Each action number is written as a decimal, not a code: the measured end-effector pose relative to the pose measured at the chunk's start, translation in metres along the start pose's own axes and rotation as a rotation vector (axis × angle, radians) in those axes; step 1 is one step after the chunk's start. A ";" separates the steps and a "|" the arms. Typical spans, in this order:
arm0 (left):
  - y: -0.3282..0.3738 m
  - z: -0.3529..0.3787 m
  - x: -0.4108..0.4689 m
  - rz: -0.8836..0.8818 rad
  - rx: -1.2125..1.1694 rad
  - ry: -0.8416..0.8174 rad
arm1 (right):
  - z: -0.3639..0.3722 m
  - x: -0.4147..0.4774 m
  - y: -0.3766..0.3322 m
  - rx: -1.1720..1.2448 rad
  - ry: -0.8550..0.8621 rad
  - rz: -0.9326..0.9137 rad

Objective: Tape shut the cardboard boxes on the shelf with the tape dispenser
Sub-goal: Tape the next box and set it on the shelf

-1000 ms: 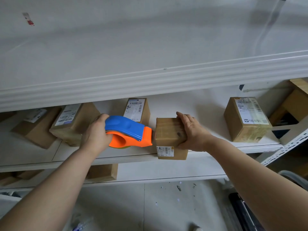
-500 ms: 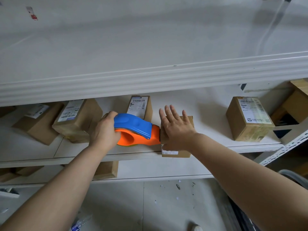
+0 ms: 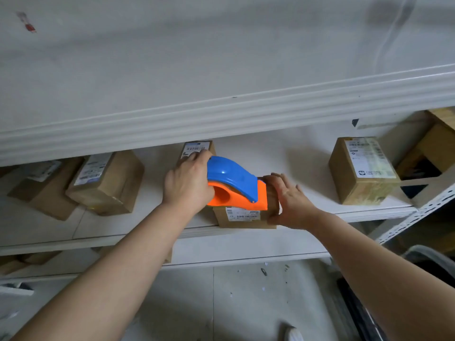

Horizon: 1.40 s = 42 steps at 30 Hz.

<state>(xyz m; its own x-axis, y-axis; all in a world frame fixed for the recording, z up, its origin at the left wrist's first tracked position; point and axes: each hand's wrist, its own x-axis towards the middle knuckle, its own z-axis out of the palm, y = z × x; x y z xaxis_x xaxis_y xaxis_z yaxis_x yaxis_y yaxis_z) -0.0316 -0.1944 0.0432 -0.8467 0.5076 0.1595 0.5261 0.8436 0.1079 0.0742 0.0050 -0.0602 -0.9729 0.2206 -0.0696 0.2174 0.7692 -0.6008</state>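
Two hands work one small brown cardboard box (image 3: 243, 217) at the front edge of the white shelf (image 3: 307, 153). The left hand (image 3: 188, 184), its grip clenched round the handle, presses the blue-and-orange plastic tape dispenser (image 3: 236, 185) flat on the box's top. The right hand (image 3: 289, 201) clasps the box's right side. To lay the strip well, keep the dispenser's nose down on the seam, draw it steadily across, and brace hard so the light box cannot slide off the edge.
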 end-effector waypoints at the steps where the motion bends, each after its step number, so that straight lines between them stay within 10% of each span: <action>1: 0.001 0.001 0.002 0.000 -0.010 0.004 | -0.001 0.003 -0.005 -0.035 0.013 -0.020; 30: -0.134 0.037 0.006 -0.179 -0.164 -0.056 | 0.002 0.017 -0.021 -0.099 0.004 -0.025; 42: -0.124 0.043 0.002 -0.187 -0.145 -0.080 | 0.033 0.007 -0.064 -0.656 -0.091 -0.132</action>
<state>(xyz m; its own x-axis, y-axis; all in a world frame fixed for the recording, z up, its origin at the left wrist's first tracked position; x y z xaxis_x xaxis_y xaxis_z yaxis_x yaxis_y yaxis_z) -0.1019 -0.2908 -0.0119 -0.9309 0.3624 0.0462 0.3610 0.8931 0.2684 0.0504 -0.0625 -0.0479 -0.9911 0.0705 -0.1131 0.0712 0.9975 -0.0027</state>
